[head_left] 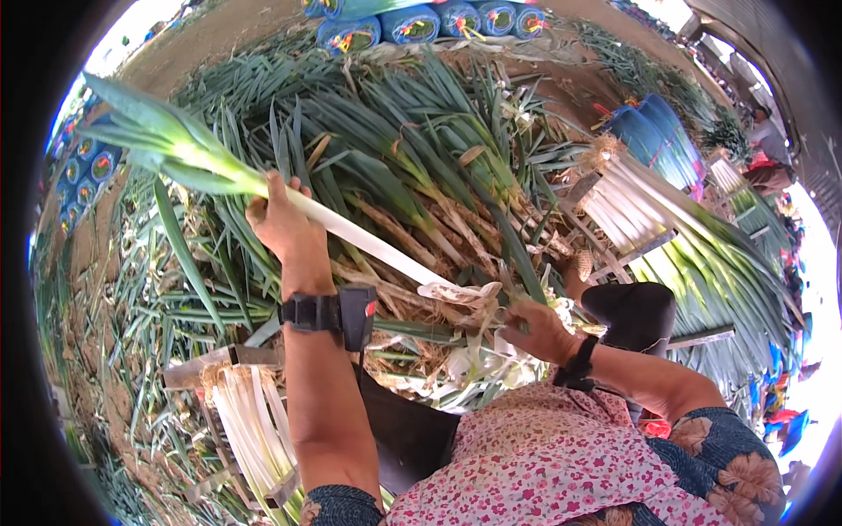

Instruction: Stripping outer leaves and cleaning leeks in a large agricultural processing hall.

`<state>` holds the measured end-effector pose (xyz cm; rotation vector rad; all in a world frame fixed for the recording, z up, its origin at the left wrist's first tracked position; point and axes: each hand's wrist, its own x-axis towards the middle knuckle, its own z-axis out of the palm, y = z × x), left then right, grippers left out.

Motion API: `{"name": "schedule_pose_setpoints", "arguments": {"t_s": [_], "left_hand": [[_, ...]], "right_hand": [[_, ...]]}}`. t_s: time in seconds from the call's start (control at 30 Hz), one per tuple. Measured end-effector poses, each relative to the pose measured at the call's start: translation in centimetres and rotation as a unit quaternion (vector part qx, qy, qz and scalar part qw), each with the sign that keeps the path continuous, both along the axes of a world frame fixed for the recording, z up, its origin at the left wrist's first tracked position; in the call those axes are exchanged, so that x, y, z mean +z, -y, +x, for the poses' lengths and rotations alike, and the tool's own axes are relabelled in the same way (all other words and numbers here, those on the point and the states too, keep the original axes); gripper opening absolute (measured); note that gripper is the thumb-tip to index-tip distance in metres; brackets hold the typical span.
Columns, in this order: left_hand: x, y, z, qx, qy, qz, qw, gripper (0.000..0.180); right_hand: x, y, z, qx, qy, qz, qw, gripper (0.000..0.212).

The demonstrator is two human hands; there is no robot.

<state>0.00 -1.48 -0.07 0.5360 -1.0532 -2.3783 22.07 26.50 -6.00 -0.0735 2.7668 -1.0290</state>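
Observation:
My left hand (285,219) is closed around a long green onion (351,235), just where its white shank turns green. The stalk slants across in front of me, leaves to the upper left and root end toward my right hand. Loose, brownish outer skin (452,292) hangs at that root end. Close beside it, my right hand (537,333) has its fingers curled together, and what they hold, if anything, is hard to make out. Under the stalk lies a pile of unpeeled green onions (412,167) with earthy, brown-skinned shanks.
Clean white green onions rest on a rack (627,210) at the right. Another rack (197,373) with white stalks (250,416) stands at lower left. Blue-wrapped bundles (412,24) lie at the back. Peeled skins (482,364) and leaves litter the ground near my boots (631,311).

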Motion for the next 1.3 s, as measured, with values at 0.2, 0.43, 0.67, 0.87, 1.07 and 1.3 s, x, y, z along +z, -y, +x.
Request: {"name": "schedule_pose_setpoints", "arguments": {"t_s": [0.2, 0.43, 0.67, 0.87, 1.07, 1.3], "left_hand": [[0.4, -2.0, 0.5, -0.013, 0.013, -0.023, 1.000, 0.033], [1.8, -2.4, 1.8, -0.040, -0.033, -0.022, 0.998, 0.038], [-1.5, -3.1, 1.6, -0.181, -0.030, 0.092, 0.979, 0.030], [-2.7, -0.3, -0.6, -0.159, 0.013, 0.082, 0.984, 0.013], [-3.1, -1.2, 0.3, -0.099, 0.078, 0.040, 0.991, 0.009], [-0.6, -3.2, 1.4, -0.078, 0.032, 0.040, 0.996, 0.029]], "right_hand": [[0.8, 4.8, -7.1, 0.075, -0.340, 0.065, 0.935, 0.038], [2.1, 5.1, -7.9, 0.093, -0.283, -0.117, 0.947, 0.023], [7.9, 7.8, -7.2, 0.080, -0.145, -0.390, 0.906, 0.014], [0.0, -2.2, 1.5, 0.203, 0.117, 0.030, 0.972, 0.020], [4.8, -1.1, -1.9, -0.012, -0.054, -0.119, 0.991, 0.032], [7.2, 6.3, -8.4, 0.084, -0.268, -0.038, 0.959, 0.023]]}}
